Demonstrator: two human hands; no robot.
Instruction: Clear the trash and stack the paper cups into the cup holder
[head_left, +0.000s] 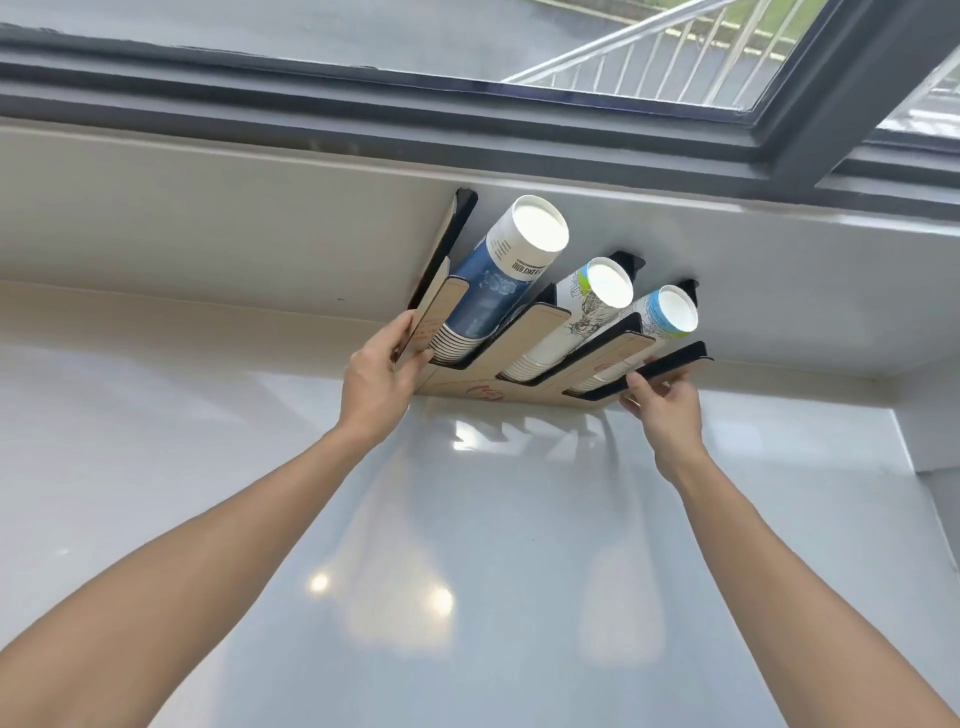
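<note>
I count three cup stacks in the cup holder, long axes pointing toward the window; my left hand and right hand have fingers clamped on its two ends.

A glossy white counter is seen from above, running back to a pale wall under a window. One thing rests directly on it: a cup holder, black with tan dividers, set at the far edge against the wall. Three slots are filled with stacks of paper cups laid on their sides, a blue stack at the left.
</note>
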